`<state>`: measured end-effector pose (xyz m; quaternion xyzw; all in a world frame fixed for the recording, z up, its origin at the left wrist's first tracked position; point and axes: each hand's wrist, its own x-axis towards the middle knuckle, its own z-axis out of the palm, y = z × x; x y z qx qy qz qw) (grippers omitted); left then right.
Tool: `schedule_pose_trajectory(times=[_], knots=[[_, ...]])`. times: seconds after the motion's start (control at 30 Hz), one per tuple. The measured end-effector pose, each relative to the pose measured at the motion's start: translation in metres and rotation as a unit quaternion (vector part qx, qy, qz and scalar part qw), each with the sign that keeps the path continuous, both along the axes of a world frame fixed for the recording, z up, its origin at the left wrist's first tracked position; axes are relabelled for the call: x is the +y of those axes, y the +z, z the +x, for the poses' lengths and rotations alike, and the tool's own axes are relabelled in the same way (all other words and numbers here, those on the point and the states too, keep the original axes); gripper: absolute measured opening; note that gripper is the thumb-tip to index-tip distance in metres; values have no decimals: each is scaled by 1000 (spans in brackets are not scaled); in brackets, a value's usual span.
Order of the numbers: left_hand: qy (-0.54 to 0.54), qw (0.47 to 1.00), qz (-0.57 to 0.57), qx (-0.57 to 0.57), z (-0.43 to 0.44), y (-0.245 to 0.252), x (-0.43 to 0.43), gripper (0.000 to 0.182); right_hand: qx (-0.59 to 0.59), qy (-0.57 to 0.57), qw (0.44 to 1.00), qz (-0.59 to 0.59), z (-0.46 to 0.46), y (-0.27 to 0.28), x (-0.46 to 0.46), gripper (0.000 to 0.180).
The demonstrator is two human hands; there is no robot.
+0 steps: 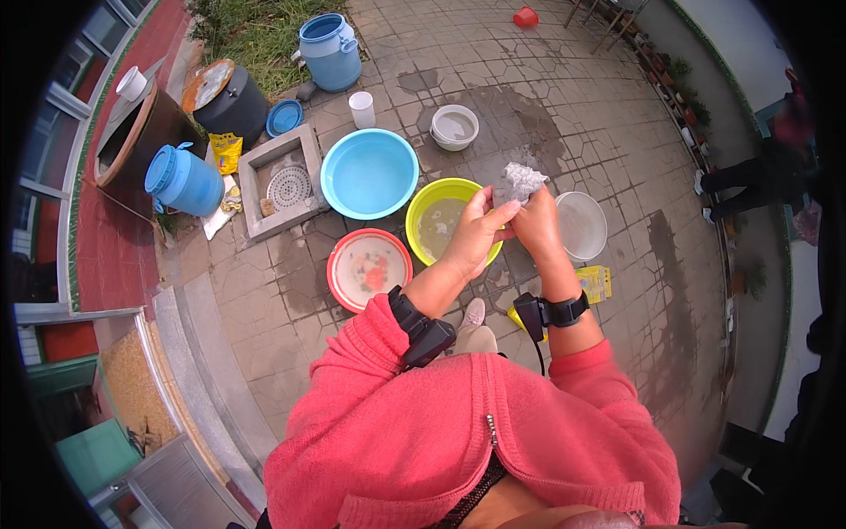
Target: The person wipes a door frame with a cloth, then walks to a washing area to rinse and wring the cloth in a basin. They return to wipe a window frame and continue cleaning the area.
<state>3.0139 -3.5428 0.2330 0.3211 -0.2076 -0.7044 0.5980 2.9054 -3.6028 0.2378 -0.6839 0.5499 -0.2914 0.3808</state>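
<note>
A bunched grey cloth (520, 183) is held up in front of me, above the paving and near the rim of a yellow-green basin (414, 235) with cloudy water. My right hand (537, 221) is closed around the cloth's lower part. My left hand (486, 221) is against its near side, thumb towards the cloth; whether its fingers also grip the cloth is hard to tell. A light blue basin (370, 173) with water and a red-rimmed basin (370, 270) with a patterned bottom stand to the left. A whitish tub (581, 226) is just right of my right forearm.
A white bucket (454, 127) and a white cup (361, 110) stand beyond the basins. At left are a concrete-edged drain (289, 188), blue barrels (185, 180) and large vats (228, 99). A yellow packet (596, 283) lies right of my forearm. Another person (747, 182) is at far right.
</note>
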Motion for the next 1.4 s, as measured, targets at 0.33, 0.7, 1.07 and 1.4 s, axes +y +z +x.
schedule_pose_trajectory(times=[0.33,0.7,1.07,1.4], knots=[[154,969,-57,186,67,-17,-7,42,-252,52,951,170,-27,18,-17,45],[42,982,-54,176,-10,-25,-28,56,-422,-80,898,90,-146,32,-6,13],[-262,965,1,-4,-231,-43,-35,45,-358,-121,926,21,-374,48,35,21],[-348,906,117,-213,-441,-60,-23,51,-357,-331,873,-30,-538,42,151,15]])
